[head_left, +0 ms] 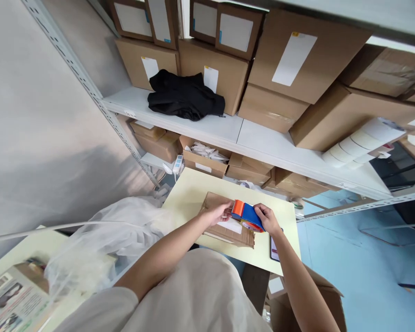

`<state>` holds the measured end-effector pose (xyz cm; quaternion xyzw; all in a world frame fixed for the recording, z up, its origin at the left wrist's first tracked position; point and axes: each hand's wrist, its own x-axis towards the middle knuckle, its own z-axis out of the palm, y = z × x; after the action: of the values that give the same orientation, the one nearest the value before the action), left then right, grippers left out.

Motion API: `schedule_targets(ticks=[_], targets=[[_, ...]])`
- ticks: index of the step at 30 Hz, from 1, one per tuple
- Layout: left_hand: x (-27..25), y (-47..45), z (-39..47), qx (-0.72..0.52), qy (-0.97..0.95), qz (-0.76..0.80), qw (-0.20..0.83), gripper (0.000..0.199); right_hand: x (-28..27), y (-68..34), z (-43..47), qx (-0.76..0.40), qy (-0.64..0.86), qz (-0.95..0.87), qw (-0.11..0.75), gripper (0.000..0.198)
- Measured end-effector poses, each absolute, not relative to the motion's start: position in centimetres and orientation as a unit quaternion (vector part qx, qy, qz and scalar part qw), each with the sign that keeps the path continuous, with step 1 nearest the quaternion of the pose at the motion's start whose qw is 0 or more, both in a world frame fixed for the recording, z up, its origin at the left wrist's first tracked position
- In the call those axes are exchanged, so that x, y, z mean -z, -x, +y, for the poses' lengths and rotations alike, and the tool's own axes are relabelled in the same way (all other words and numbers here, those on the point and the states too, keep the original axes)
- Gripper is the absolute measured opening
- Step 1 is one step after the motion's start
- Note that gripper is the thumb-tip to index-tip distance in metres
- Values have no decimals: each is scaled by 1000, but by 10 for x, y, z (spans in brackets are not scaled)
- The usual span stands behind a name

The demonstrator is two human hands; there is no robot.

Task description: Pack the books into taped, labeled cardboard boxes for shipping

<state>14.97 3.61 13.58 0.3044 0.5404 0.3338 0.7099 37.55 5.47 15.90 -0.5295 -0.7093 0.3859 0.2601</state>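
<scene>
A blue and orange tape dispenser (248,215) is held over a brown cardboard box (224,233) with a white label. My right hand (267,218) grips the dispenser by its blue end. At its orange front end is my left hand (218,214), fingers bent and close together near the cutting edge; whether a strip of tape is between them is too small to make out. The box lies on a pale yellow table (190,186). Partly behind my right wrist, a phone (274,249) rests on the table.
Cardboard boxes (214,74) fill the shelf (228,127) ahead, with a black garment (186,94) and white label rolls (363,140) on it. More boxes (207,161) stand below. Translucent plastic sheeting (110,235) is heaped at left. An open carton (318,295) sits at lower right.
</scene>
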Motion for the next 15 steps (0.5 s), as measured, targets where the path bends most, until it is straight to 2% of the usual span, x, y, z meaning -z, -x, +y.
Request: schedule_targets(ticks=[4,9,10,15], targets=[[-135,-153,36,-360,-353,550,666,20,-168,-371,47,-327,528,-746,241,40],[-135,-103,32,-386,-398,555,620,22,-195,-375,39,-256,535,-781,196,40],[-133,-84,31,-391,-421,572,585,23,-198,-380,37,-245,542,-783,184,40],[-109,-11,27,-387,-417,626,534,23,-196,-406,34,-215,577,-778,127,45]])
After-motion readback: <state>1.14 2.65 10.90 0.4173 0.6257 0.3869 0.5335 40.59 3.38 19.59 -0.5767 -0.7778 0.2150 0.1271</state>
